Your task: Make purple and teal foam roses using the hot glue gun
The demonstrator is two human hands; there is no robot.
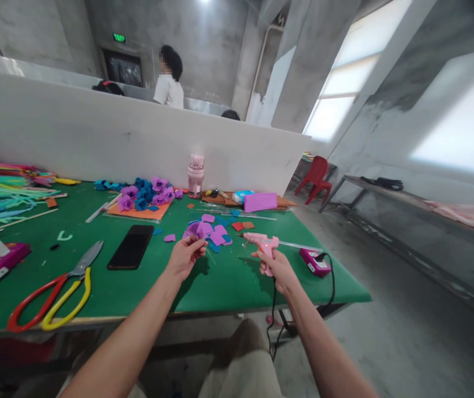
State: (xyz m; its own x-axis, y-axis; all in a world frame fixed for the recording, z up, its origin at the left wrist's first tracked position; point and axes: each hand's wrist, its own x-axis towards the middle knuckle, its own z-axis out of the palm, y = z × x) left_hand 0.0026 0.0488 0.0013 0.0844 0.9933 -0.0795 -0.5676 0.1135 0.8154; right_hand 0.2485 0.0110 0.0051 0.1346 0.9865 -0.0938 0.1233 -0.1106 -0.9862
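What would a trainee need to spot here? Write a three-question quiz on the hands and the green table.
1. True or false: the right hand grips a pink plastic glue gun.
2. What does the left hand pinch?
A. purple foam petal piece
B. black phone
3. Which handled tool lies at the green table's left front?

Key: 1 true; 2 A; 3 the red-and-yellow-handled scissors.

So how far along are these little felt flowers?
Done: a cluster of purple and blue finished flowers sits on the orange sheet. In hand: the left hand pinches a purple felt piece, and the right hand grips the pink glue gun. Left: loose cut petals lie unassembled.
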